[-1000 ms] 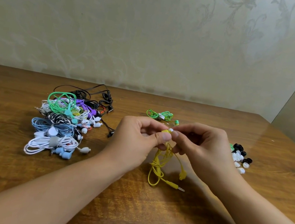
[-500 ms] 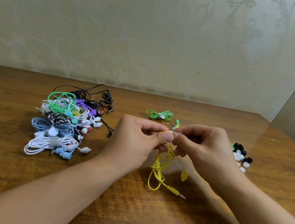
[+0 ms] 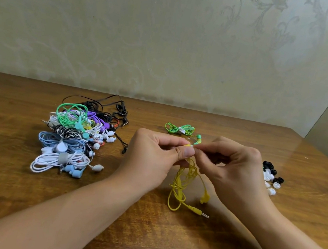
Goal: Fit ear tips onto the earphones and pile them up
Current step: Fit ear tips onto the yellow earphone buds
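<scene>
At table centre: left hand (image 3: 151,156) pinches one bud of the yellow earphones (image 3: 182,184) between thumb and fingers; right hand (image 3: 234,166) pinches a small white ear tip (image 3: 192,146) against that bud.
Cord: hangs from the hands to the table (image 3: 8,177), plug at about 5 o'clock of the hands; the second bud dangles bare.
Change: a second ago the white tip showed just clear of the left thumb; now it sits tight against the bud and the fingertips have closed in, with the cord swung slightly.
Meaning: likely the tip is seating; the second bud comes next.
Finished pile (image 3: 73,136): at 9 o'clock, unmoved.
Green earphones (image 3: 180,128): at 12 o'clock, waiting.
Loose tips (image 3: 271,177): black and white, at 3 o'clock.
</scene>
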